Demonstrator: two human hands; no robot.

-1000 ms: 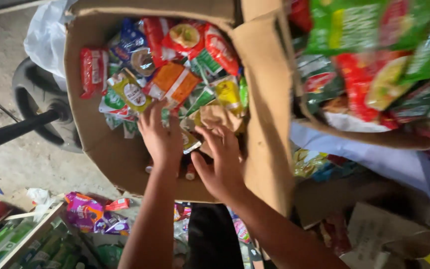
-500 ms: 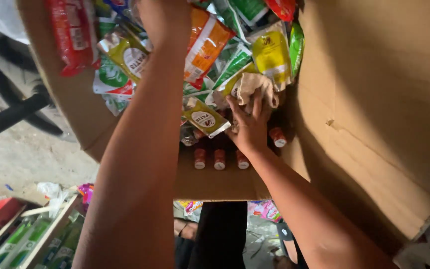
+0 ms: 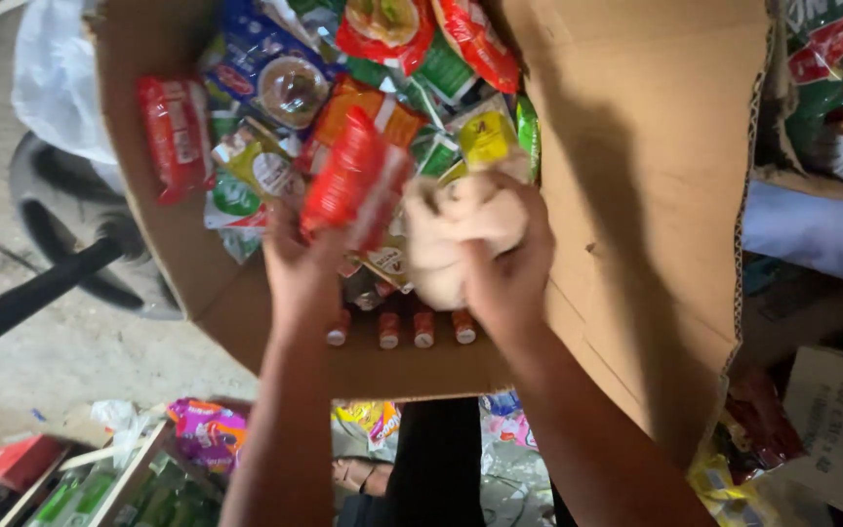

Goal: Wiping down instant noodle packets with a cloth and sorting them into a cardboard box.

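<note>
Both arms reach down into a big cardboard box (image 3: 636, 195) crammed with bright snack packets. The left hand (image 3: 300, 268) is closed around a red packet (image 3: 353, 181), lifting it up out of the heap so it stands tilted above the others. The right hand (image 3: 504, 263) is clenched on a pale, crumpled bundle (image 3: 451, 234), which looks like cloth or soft paper; I cannot tell which. The two hands sit close together, just beside each other, near the middle of the box.

Under the hands, along the near wall of the box, a row of small bottles with red-and-white caps (image 3: 402, 327) stands upright. A blue packet (image 3: 265, 73) and a yellow packet (image 3: 488, 137) lie among the others further in. Outside the box, on the concrete floor (image 3: 41, 361), a purple wrapper (image 3: 209, 429) lies near a crate of green packs (image 3: 100, 493).
</note>
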